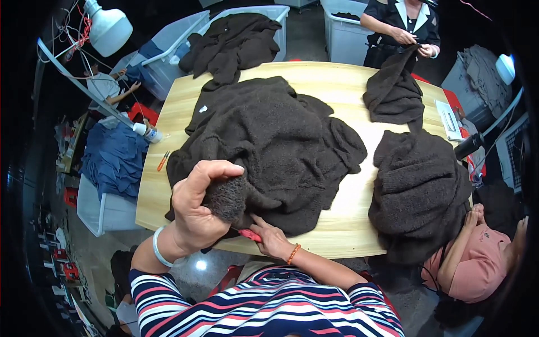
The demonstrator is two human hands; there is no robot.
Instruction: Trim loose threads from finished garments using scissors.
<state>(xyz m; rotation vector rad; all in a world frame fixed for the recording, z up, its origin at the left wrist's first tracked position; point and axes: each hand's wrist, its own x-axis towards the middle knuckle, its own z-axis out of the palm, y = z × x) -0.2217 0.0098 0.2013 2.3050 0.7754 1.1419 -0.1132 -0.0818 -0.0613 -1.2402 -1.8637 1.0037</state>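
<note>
left hand (199,203) pinches up a fuzzy dark-brown knit fold (228,199), probably steadying it for the right hand (273,239), nearer, gripping a slim red tool (250,235).

The knit (275,126) is matt, woolly cloth, rough and fuzzy (fuzziest at its bunched end); the table (349,219) looks wood-grained, smooth and glossy; the tub (115,212), semi-clear smooth plastic; the tool (251,235), plastic-looking; the bangle (157,247), smooth with a slight sheen; the beads (293,254), glossy; the shirt (252,309), soft matt cloth
</note>
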